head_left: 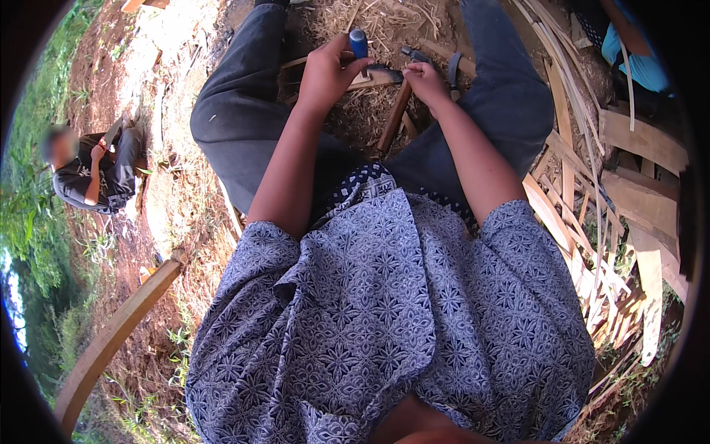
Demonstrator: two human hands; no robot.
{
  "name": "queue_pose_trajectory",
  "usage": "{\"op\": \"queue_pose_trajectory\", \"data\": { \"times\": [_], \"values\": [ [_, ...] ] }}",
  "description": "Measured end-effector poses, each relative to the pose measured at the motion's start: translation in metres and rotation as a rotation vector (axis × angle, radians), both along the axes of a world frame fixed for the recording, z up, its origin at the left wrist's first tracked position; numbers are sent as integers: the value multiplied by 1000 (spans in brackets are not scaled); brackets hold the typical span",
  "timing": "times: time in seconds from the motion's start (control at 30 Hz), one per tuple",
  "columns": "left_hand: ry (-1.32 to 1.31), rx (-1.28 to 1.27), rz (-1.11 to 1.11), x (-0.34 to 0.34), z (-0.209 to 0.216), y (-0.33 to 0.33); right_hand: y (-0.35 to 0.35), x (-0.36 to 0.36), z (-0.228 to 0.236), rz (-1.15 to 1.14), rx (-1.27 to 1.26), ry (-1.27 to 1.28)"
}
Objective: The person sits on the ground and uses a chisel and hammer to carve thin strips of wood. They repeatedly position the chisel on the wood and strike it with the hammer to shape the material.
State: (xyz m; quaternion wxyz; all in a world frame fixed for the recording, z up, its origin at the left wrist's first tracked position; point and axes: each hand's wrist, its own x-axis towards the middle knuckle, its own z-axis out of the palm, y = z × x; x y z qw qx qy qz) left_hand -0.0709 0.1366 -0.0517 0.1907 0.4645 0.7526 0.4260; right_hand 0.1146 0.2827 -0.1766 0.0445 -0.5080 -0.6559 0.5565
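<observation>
My left hand (324, 78) is closed around a chisel with a blue handle (359, 44). The chisel stands nearly upright over a pale piece of wood (381, 78) on the ground between my legs. A little to the right, my right hand (427, 83) is closed on a hammer near its dark metal head (418, 55). Its brown wooden handle (393, 118) appears to slant back toward my lap; the joint is hidden by my fingers. Just right of that hand is a dark curved strip (454, 69) whose kind I cannot make out.
Wood shavings (355, 22) cover the ground ahead. Long strips and boards (643, 200) are piled at the right, close to a person in light blue (629, 55). Another person (96, 166) sits at the far left. A curved beam (118, 333) rises at the lower left.
</observation>
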Motion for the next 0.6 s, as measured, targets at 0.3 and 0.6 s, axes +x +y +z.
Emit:
{"op": "queue_pose_trajectory", "data": {
  "times": [0.3,0.6],
  "values": [
    [25,12,-11,-2,-5,1,1,0,-8,-4,0,22],
    [61,15,-15,0,-7,2,0,0,-9,-12,-18,38]
  ]
}}
